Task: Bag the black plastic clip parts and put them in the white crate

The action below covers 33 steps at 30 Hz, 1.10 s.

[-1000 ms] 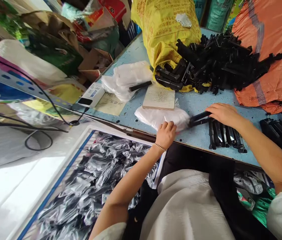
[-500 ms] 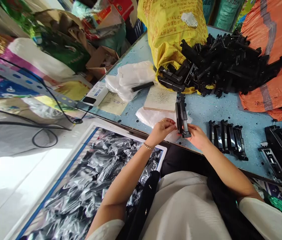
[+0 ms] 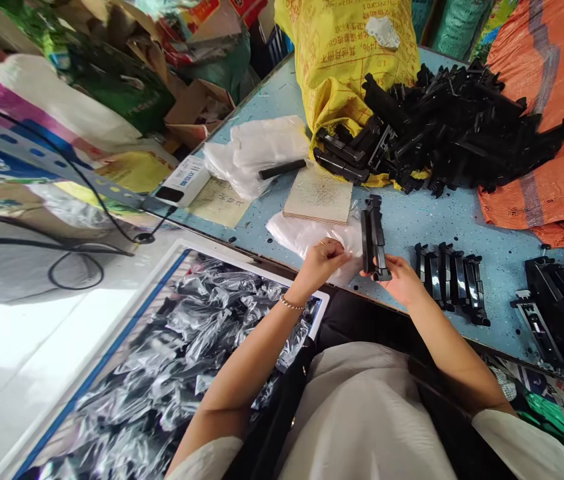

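Observation:
My right hand [image 3: 403,280] grips the lower end of two long black plastic parts [image 3: 374,237], held side by side and roughly upright over the table's near edge. To their left, my left hand [image 3: 319,263] has thumb and forefinger pinched together at a clear plastic bag [image 3: 349,263], part of a flat stack by the table's edge. A wooden board [image 3: 318,197] rests on the far side of that stack. Right of my right hand, several similar black parts [image 3: 452,277] lie in a row.
A large heap of black parts [image 3: 452,133] spills from a yellow sack [image 3: 352,60] beside an orange sack [image 3: 522,180]. More black parts [image 3: 562,300] lie at right. Bagged pieces [image 3: 202,327] fill a white-rimmed container below the table. A white power strip [image 3: 185,180] sits at the left edge.
My right hand has shifted slightly right with the black parts, widening the distance from my left hand. My left hand stays pinched in nearly the same place. The view has shifted a little.

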Each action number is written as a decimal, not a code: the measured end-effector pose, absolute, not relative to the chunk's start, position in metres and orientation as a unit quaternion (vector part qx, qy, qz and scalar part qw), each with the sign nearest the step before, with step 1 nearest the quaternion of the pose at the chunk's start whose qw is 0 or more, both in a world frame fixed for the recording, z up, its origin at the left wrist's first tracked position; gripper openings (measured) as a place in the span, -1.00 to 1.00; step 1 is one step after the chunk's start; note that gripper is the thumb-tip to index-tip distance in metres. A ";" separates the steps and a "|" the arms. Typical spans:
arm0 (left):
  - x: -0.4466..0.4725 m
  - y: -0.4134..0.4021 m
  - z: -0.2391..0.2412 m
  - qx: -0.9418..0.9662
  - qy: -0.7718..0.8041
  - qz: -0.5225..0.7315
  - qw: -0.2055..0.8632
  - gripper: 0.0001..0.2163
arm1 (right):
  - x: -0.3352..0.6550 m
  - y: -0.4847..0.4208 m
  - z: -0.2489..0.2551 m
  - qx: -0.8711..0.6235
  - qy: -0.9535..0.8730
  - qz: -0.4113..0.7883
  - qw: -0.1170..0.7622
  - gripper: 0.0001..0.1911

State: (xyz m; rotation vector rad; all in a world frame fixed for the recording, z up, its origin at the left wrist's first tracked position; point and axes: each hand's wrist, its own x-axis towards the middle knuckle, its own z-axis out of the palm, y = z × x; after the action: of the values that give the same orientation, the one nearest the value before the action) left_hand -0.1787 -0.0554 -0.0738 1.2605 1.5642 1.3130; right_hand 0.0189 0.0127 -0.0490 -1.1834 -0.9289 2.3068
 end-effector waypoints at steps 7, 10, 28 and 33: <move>-0.170 -0.061 -0.067 0.528 0.609 0.492 0.329 -0.81 | 0.031 0.009 -0.048 -0.426 -0.282 0.836 0.199 -0.57; -0.161 -0.059 -0.069 0.529 0.611 0.494 0.320 -0.87 | 0.025 0.006 -0.044 -0.423 -0.305 0.834 0.182 -0.58; -0.152 -0.065 -0.072 0.642 0.665 0.378 0.052 -0.88 | 0.084 -0.012 -0.032 -0.426 -0.327 0.820 0.201 -0.53; -0.153 -0.067 -0.063 0.692 0.651 0.311 -0.033 -0.77 | 0.070 -0.016 -0.033 -0.406 -0.339 0.828 0.186 -0.56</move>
State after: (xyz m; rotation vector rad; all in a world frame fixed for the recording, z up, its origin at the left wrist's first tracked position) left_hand -0.1528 -0.0673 -0.0627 2.2200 2.0887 0.9979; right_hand 0.0698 -0.0162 -0.0332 -1.1440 -0.9540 2.3323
